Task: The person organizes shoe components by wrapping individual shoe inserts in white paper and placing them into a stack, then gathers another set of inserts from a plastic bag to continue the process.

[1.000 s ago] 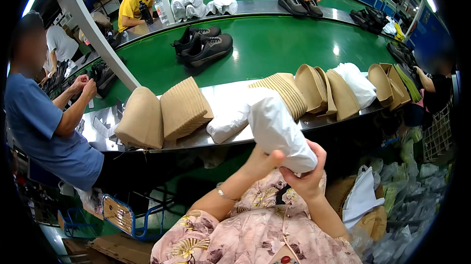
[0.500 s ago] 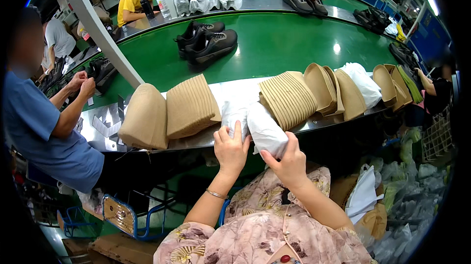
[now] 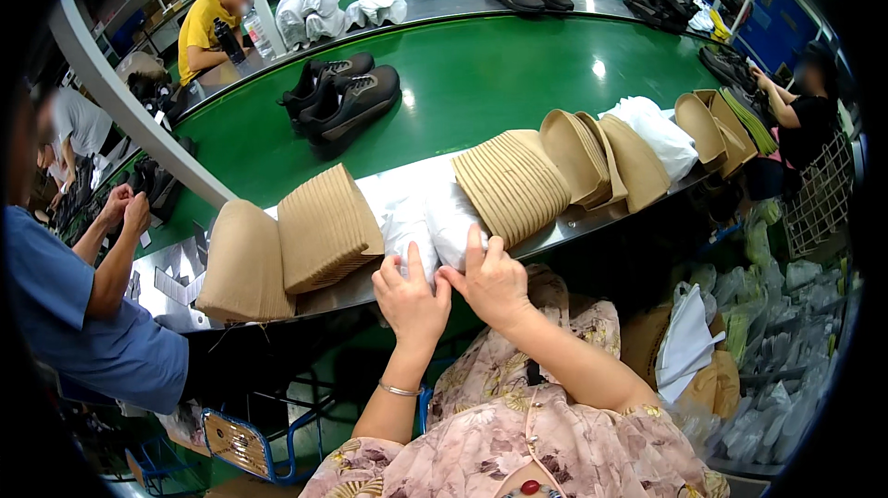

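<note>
Two white paper-wrapped bundles lie side by side on the metal ledge, a left bundle and a right bundle. What they contain is hidden by the paper. My left hand grips the near end of the left bundle, its index finger stretched forward on top. Around the near end of the right bundle, my right hand is closed, with its thumb reaching toward my left thumb. A stack of brown moulded-cardboard inserts stands to the left of the bundles, and another stack of inserts touches the right side.
Beyond the ledge, a pair of black shoes rests on the green belt. Farther right along the ledge sit loose brown inserts and a white wrapped bundle. A co-worker in a blue shirt stands close on the left.
The right bundle has gone from tilted over the ledge's near edge to lying beside the left one. My right hand has moved left, close to my left hand. The whole view has shifted.
</note>
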`<state>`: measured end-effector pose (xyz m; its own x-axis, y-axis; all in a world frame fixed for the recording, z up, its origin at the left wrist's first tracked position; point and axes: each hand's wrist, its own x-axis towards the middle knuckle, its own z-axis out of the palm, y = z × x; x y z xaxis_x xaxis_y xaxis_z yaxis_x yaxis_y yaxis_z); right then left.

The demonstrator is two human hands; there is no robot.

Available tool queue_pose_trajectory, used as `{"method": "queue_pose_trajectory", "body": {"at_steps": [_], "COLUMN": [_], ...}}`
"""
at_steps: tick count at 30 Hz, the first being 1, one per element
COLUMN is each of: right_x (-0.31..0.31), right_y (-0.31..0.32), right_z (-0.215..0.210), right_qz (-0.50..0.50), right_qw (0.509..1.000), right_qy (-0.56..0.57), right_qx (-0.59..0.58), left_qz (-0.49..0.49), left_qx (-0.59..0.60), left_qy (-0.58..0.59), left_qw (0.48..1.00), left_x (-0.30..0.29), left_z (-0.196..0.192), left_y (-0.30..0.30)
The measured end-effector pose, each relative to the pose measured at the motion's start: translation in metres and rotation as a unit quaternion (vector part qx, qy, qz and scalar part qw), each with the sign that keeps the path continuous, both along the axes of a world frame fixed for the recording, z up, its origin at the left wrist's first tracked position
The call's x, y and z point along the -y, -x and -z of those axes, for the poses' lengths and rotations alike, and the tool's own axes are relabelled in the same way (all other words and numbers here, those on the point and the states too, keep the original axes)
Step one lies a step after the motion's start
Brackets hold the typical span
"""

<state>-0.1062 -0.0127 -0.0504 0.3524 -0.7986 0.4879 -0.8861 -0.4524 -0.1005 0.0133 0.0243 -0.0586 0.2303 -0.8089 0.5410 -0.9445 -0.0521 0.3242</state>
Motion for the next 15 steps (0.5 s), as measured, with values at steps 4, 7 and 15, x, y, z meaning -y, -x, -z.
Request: {"method": "queue_pose_trajectory", "body": {"at_steps": [4, 7, 15], "right_x": [-0.006, -0.003, 0.012], "right_y": [-0.007, 0.0, 0.056], "right_z": [0.004, 0.004, -0.054], "right_qz": [-0.005, -0.033, -0.026], "right_qw": [0.998, 0.995, 0.997], "right_qy": [-0.063, -0.09, -0.015], "right_qx": [0.019, -0.013, 0.072], "left_qz": [0.067, 0.117, 0.229], "left_qx": [-0.004, -0.002, 0.033], "left_qy": [0.02, -0.006, -0.01], "left_qw": [0.998, 0.993, 0.973], "left_x": [-0.002, -0.002, 0.02], "left_z": [-0.001, -0.005, -0.031], "left_y": [-0.001, 0.002, 0.013]}}
